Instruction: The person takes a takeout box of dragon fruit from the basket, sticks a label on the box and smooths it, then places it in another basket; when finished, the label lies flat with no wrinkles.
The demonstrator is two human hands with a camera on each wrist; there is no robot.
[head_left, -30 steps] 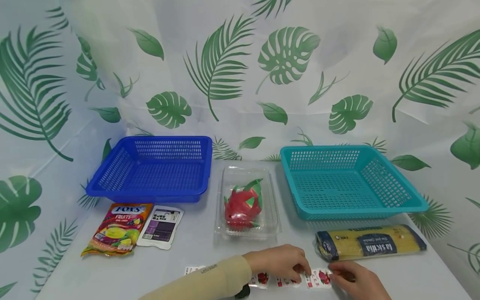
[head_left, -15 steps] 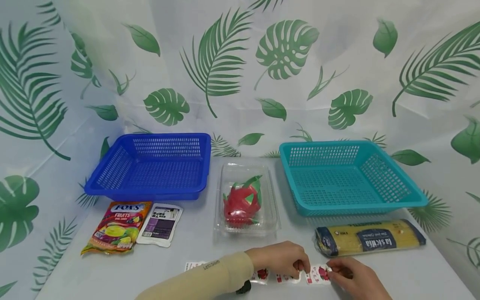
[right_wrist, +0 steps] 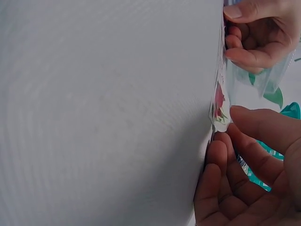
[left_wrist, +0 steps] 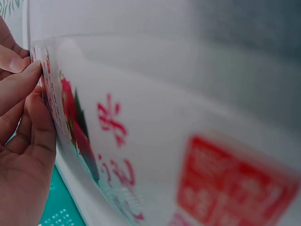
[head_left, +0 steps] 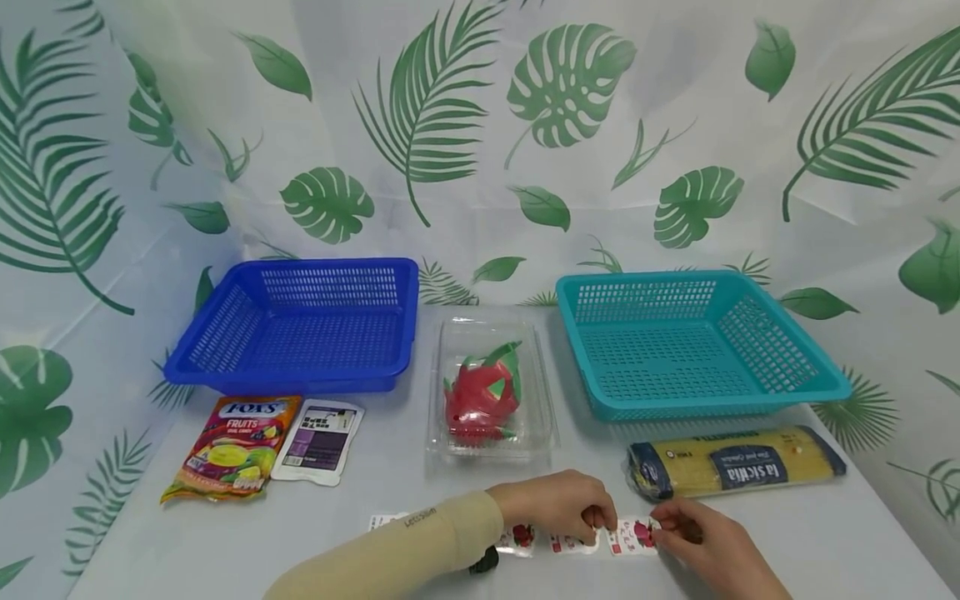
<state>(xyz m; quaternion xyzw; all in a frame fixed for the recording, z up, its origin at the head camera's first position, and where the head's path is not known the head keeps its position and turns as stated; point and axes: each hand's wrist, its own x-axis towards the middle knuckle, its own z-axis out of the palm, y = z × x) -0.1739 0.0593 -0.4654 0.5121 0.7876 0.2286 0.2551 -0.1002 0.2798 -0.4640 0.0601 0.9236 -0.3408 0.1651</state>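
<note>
A strip of white stickers (head_left: 630, 536) with red lettering and dragon fruit pictures lies along the table's front, partly hidden under the left forearm. My left hand (head_left: 572, 505) bends over the strip, thumb and fingertips pinching it beside the last sticker. At the strip's right end, my right hand (head_left: 712, 542) pinches the sticker's edge between thumb and forefinger. The right wrist view shows that sticker end (right_wrist: 220, 101) nearly edge-on between the two hands. Behind the hands, a red and green dragon fruit (head_left: 482, 398) sits inside a clear plastic box (head_left: 542, 417).
A blue basket (head_left: 300, 386) stands at back left, a teal basket (head_left: 712, 406) at back right. A bag of fruit candy (head_left: 236, 450) and a white and purple packet (head_left: 318, 442) lie on the left. A spaghetti pack (head_left: 738, 462) lies just beyond the right hand.
The head view has tilted down, so everything on the table appears slightly higher. Both hands keep nearly the same place on the sticker strip, with only small finger shifts.
</note>
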